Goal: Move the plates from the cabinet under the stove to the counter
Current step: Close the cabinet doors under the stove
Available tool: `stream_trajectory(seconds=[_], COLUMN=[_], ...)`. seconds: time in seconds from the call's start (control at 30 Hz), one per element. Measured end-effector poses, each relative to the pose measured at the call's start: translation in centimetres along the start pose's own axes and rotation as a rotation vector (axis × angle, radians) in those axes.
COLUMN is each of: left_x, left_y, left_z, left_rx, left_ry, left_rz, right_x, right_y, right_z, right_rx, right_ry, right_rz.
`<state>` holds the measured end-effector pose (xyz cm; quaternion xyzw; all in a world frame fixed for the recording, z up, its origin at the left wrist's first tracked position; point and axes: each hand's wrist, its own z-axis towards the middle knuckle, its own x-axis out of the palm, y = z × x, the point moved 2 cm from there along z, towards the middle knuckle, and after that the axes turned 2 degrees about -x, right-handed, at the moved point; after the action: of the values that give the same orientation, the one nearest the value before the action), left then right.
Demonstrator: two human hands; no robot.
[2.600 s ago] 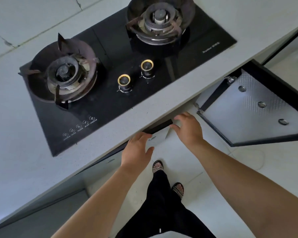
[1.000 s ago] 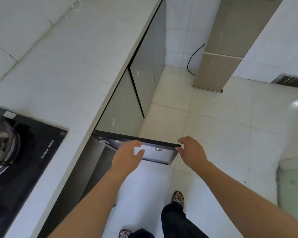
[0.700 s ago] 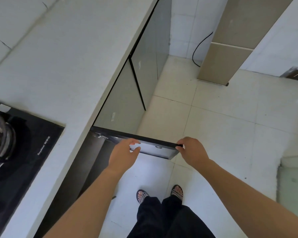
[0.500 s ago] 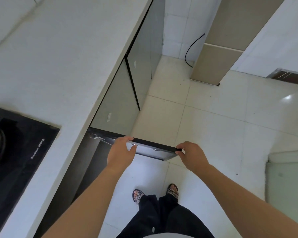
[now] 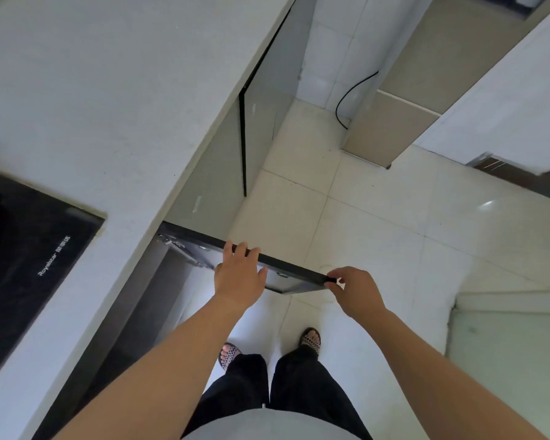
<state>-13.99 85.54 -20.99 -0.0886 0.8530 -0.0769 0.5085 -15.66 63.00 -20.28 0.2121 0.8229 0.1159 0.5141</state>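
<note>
The dark-edged cabinet door point(image 5: 288, 269) under the counter stands swung out over the floor. My left hand point(image 5: 238, 274) lies over its top edge near the middle, fingers curled across it. My right hand point(image 5: 356, 290) pinches the door's outer corner between thumb and fingers. The cabinet opening point(image 5: 159, 300) beside the door is dark, and no plates show in it. The grey counter point(image 5: 108, 90) runs along the left, with the black stove point(image 5: 23, 249) set into it at the lower left.
Shut grey cabinet fronts point(image 5: 261, 100) continue beyond the door. The pale tiled floor point(image 5: 378, 223) lies to the right, a tall beige unit point(image 5: 391, 122) with a black cable point(image 5: 346, 100) stands at the back. My feet in sandals point(image 5: 311, 339) are just below the door.
The view swung from the stove to the counter's right part. Both hands went to the open right-hand door; my left hand's fingers now hook over its top edge.
</note>
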Motion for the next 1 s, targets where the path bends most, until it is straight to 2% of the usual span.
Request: stream_trajectory(seconds=[0.13, 0.27, 0.47, 0.67, 0.8, 1.0], left_x=[-0.3, -0.1, 0.9, 2.3, 2.7, 4.2], left_y=[0.1, -0.4, -2.9, -5.8, -7.3, -9.2], left_z=[0.2, -0.2, -0.7, -0.3, -0.3, -1.3], left_rx=[0.006, -0.065, -0.329, -0.582, -0.757, -0.957], left_ry=[-0.014, -0.026, -0.074, -0.236, -0.344, -0.534], left_rz=[0.058, 0.036, -0.126, -0.301, -0.507, -0.946], right_x=[-1.7, -4.1, -7.0, -8.7, -8.2, -5.9], right_y=[0.3, 1.2, 2.8, 4.2, 5.5, 7.5], right_z=[1.6, 5.0, 10.9, 16.2, 16.8, 15.0], right_rx=[-0.036, -0.163, -0.442, -0.702, -0.793, -0.929], right_ry=[-0.034, -0.016, 0.164, 0.252, 0.332, 0.493], right_rz=[0.000, -0.027, -0.104, -0.224, -0.259, -0.334])
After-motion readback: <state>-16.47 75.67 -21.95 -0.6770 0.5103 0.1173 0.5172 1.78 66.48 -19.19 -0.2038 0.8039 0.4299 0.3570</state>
